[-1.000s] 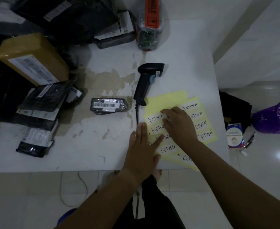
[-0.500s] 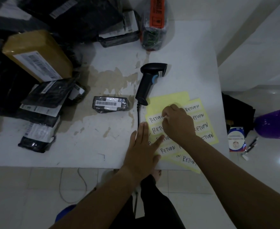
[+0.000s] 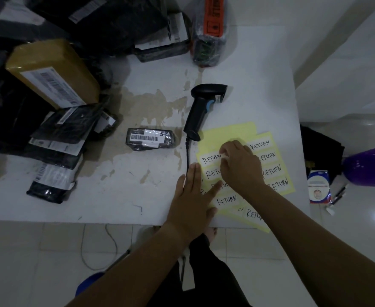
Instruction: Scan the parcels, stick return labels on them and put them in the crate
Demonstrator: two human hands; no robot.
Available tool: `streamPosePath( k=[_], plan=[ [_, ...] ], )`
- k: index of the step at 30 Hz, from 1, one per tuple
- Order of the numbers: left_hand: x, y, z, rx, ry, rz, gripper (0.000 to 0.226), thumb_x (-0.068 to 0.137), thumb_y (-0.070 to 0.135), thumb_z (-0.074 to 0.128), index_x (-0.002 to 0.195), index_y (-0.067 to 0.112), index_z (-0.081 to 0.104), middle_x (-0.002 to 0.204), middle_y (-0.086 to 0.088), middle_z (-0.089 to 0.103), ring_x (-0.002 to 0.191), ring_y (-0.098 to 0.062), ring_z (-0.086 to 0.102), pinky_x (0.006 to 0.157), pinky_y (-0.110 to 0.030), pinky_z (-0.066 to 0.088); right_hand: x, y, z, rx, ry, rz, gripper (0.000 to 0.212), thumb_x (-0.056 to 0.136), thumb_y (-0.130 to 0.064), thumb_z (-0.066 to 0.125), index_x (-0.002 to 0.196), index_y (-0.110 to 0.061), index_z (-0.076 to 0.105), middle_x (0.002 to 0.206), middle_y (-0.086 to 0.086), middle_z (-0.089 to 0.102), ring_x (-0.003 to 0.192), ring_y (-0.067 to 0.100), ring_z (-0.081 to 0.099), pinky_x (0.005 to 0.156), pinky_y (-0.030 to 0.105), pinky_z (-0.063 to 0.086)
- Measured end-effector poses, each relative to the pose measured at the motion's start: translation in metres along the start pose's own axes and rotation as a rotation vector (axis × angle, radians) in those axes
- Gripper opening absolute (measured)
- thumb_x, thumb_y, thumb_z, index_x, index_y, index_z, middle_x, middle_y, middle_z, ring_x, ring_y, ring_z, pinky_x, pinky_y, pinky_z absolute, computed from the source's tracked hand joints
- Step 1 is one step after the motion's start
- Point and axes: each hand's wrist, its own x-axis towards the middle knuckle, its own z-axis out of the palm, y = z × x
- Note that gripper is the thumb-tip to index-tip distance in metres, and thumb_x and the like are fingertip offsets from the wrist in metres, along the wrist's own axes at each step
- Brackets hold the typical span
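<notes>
The left hand (image 3: 191, 196) is laid flat on the near left edge of the yellow label sheets (image 3: 228, 132), fingers straight and together, the thumb spread across the rows. The right hand (image 3: 243, 168) is held over the same sheets with its fingers curled. The corner of a white return label (image 3: 210, 159), at the top of the left column, is pinched at the fingertips; how far it is lifted cannot be told. The overlapping sheets are spread at the near right corner of the white worktop (image 3: 115, 196), one of them overhanging the near edge. A black scanner (image 3: 201, 109) is laid just beyond them, its handle end at the sheets' far left corner. A small black parcel (image 3: 151, 139), barcode upward, is set just left of the scanner's handle. More parcels are heaped along the left and far sides, among them a brown parcel (image 3: 51, 72) and an orange-labelled parcel (image 3: 210, 29). A purple perforated basket (image 3: 370, 165) is seen on the floor to the right.
</notes>
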Motion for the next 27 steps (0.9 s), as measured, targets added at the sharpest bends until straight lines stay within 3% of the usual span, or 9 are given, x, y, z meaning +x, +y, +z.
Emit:
streamPosePath(
  k=[6,14,19,27],
  plan=[
    [0.000,-0.001,0.002,-0.004,-0.023,-0.006,0.067,0.090,0.056,0.029,0.151,0.033,0.044,0.159,-0.034,0.023,0.150,-0.046,0.020,0.114,-0.053,0.015,-0.005,0.000,0.002,0.018,0.064,-0.027,0.027,0.088,-0.016,0.055,0.114,-0.020,0.057,0.108,-0.002,0.059,0.090,0.025,0.057,0.069,0.040,0.050],
    [-0.001,-0.002,0.002,-0.031,-0.054,-0.007,0.067,0.090,0.056,0.029,0.152,0.033,0.041,0.160,-0.034,0.020,0.151,-0.046,0.017,0.115,-0.054,0.013,-0.002,0.001,0.003,-0.015,0.062,-0.022,0.011,0.091,-0.018,0.054,0.101,-0.022,0.057,0.104,-0.006,0.059,0.089,0.023,0.056,0.068,0.038,0.048],
    [0.000,-0.001,-0.001,-0.023,-0.072,-0.011,0.067,0.090,0.058,0.029,0.152,0.034,0.041,0.161,-0.033,0.020,0.152,-0.046,0.016,0.115,-0.053,0.012,-0.003,0.001,0.004,0.022,0.084,-0.007,0.023,0.091,-0.020,0.057,0.114,-0.020,0.057,0.107,-0.002,0.060,0.091,0.024,0.058,0.073,0.043,0.052],
    [0.000,-0.002,-0.003,-0.025,-0.105,-0.009,0.068,0.090,0.059,0.029,0.150,0.033,0.045,0.159,-0.033,0.026,0.150,-0.046,0.022,0.113,-0.052,0.015,-0.004,0.001,0.010,-0.056,0.102,-0.035,0.010,0.092,-0.019,0.056,0.103,-0.020,0.057,0.104,-0.003,0.058,0.087,0.024,0.055,0.069,0.039,0.046]
  ],
)
